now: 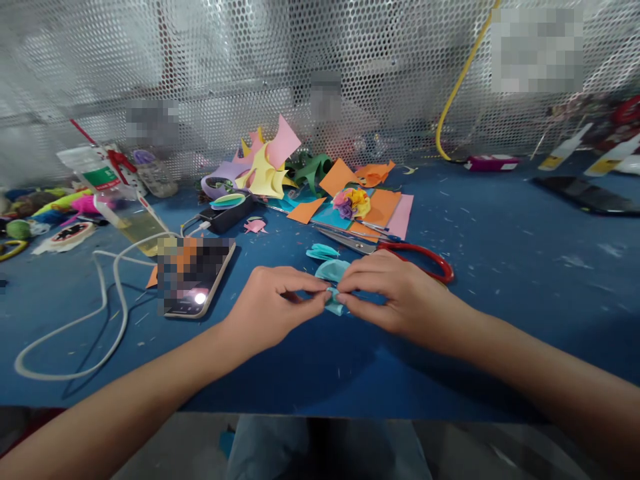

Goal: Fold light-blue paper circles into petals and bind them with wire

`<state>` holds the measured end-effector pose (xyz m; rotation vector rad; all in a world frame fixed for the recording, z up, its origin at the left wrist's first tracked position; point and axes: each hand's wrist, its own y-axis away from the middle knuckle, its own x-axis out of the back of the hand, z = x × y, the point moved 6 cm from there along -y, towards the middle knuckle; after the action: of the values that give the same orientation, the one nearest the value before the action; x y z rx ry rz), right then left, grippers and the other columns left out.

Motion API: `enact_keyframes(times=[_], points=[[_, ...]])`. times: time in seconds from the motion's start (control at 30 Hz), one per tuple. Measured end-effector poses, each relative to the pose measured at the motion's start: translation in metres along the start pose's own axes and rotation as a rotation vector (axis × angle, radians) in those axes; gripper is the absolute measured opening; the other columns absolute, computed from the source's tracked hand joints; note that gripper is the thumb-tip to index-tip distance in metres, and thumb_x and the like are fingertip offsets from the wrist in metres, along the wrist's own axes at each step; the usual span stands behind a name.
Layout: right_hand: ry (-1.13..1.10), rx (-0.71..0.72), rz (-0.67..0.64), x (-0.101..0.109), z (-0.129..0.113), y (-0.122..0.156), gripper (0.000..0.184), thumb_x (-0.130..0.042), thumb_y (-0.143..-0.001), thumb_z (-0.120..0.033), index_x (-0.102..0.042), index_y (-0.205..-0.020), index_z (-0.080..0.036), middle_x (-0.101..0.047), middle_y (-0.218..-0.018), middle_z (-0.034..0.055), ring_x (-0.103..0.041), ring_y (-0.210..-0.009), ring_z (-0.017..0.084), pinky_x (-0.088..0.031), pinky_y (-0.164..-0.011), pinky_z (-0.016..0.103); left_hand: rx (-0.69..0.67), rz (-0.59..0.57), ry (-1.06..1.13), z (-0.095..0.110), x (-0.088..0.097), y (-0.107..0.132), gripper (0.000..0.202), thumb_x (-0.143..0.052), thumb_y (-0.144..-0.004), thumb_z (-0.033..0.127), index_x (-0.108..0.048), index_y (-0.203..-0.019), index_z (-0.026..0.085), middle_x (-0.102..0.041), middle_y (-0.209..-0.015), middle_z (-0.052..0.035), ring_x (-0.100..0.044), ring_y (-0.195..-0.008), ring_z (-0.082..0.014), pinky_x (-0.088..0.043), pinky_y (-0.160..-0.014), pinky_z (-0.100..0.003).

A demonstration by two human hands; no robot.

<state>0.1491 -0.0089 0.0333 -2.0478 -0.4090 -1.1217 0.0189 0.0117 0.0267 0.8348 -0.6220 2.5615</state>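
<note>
My left hand and my right hand meet over the blue table, both pinching one small light-blue paper piece between fingertips. Part of the piece curves up behind the fingers. Another folded light-blue paper bit lies just beyond them. Red-handled scissors rest on the table right behind my right hand.
A phone on a white cable lies to the left, by a clear glue bottle. Coloured paper scraps and a paper flower pile at the back before a perforated metal screen. A dark tablet sits far right.
</note>
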Motion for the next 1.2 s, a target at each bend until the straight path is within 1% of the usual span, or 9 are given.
enact_keyframes(times=[0.2,0.37,0.53,0.6,0.7,0.8,0.97,1.1,1.2], points=[[0.055,0.074,-0.077,-0.005,-0.005,0.002,0.014,-0.051,-0.086,-0.022,-0.064,-0.080,-0.019,-0.067,-0.081,0.0024,-0.059,-0.078,0.015,-0.038,-0.075,0.031,0.155,-0.082,0.037,-0.009,-0.002,-0.001,0.010,-0.065,-0.070,0.024,-0.071,-0.073,0.016,-0.070,-0.071,-0.0033,-0.063,-0.061,-0.0130,-0.050,-0.053,-0.019],[0.102,0.144,-0.133,-0.010,-0.007,0.004,0.020,-0.044,-0.089,-0.022,-0.063,-0.085,-0.019,-0.066,-0.082,0.0029,-0.058,-0.080,0.015,-0.037,-0.077,0.033,0.149,-0.168,0.021,-0.014,-0.006,-0.001,0.006,-0.066,-0.068,0.023,-0.068,-0.069,0.018,-0.067,-0.068,0.0002,-0.059,-0.061,-0.0109,-0.047,-0.052,-0.017],[0.017,-0.012,-0.035,-0.004,-0.001,0.001,0.008,-0.055,-0.081,-0.021,-0.062,-0.079,-0.019,-0.066,-0.079,0.0013,-0.059,-0.076,0.015,-0.039,-0.074,0.030,0.108,-0.094,0.042,-0.010,-0.004,-0.001,0.010,-0.066,-0.071,0.027,-0.065,-0.077,0.019,-0.066,-0.072,0.0001,-0.060,-0.068,-0.0115,-0.047,-0.055,-0.017],[-0.005,-0.025,-0.020,-0.004,-0.001,0.000,0.007,-0.055,-0.080,-0.019,-0.062,-0.077,-0.019,-0.066,-0.076,0.0008,-0.059,-0.074,0.014,-0.040,-0.073,0.029,0.093,-0.084,0.042,-0.008,-0.004,0.000,0.010,-0.066,-0.071,0.026,-0.063,-0.076,0.018,-0.065,-0.073,0.0001,-0.059,-0.069,-0.0112,-0.047,-0.057,-0.017],[-0.012,0.000,-0.031,-0.005,-0.003,0.000,0.009,-0.054,-0.080,-0.017,-0.062,-0.076,-0.019,-0.066,-0.076,0.0012,-0.058,-0.073,0.014,-0.039,-0.072,0.029,0.085,-0.090,0.036,-0.007,-0.004,0.001,0.011,-0.067,-0.070,0.026,-0.060,-0.073,0.018,-0.064,-0.072,0.0004,-0.057,-0.066,-0.0102,-0.047,-0.057,-0.018],[-0.012,0.031,-0.051,-0.007,-0.005,0.000,0.010,-0.053,-0.083,-0.020,-0.062,-0.078,-0.019,-0.065,-0.078,0.0016,-0.058,-0.075,0.014,-0.039,-0.073,0.029,0.088,-0.087,0.022,-0.008,-0.004,0.001,0.014,-0.068,-0.068,0.028,-0.059,-0.069,0.017,-0.062,-0.071,0.0000,-0.054,-0.061,-0.0096,-0.047,-0.055,-0.019],[-0.003,0.094,-0.105,-0.009,-0.008,0.001,0.017,-0.047,-0.088,-0.023,-0.061,-0.082,-0.019,-0.065,-0.082,0.0022,-0.058,-0.077,0.015,-0.038,-0.074,0.031,0.100,-0.120,0.032,-0.008,-0.008,0.002,0.018,-0.071,-0.064,0.028,-0.058,-0.067,0.017,-0.060,-0.066,0.0015,-0.050,-0.058,-0.0086,-0.043,-0.051,-0.018],[0.006,0.133,-0.096,-0.011,-0.010,0.002,0.019,-0.044,-0.089,-0.022,-0.062,-0.082,-0.018,-0.065,-0.082,0.0028,-0.057,-0.078,0.015,-0.037,-0.073,0.031,0.109,-0.145,0.071,-0.007,-0.011,0.003,0.019,-0.073,-0.063,0.027,-0.057,-0.068,0.016,-0.060,-0.065,0.0036,-0.048,-0.055,-0.0066,-0.040,-0.050,-0.018],[-0.002,0.118,-0.084,-0.012,-0.010,0.001,0.018,-0.046,-0.088,-0.022,-0.062,-0.080,-0.018,-0.066,-0.082,0.0021,-0.057,-0.077,0.016,-0.037,-0.072,0.032,0.117,-0.135,0.086,-0.007,-0.012,0.002,0.021,-0.073,-0.063,0.027,-0.056,-0.066,0.016,-0.059,-0.064,0.0041,-0.047,-0.055,-0.0061,-0.040,-0.050,-0.017]])
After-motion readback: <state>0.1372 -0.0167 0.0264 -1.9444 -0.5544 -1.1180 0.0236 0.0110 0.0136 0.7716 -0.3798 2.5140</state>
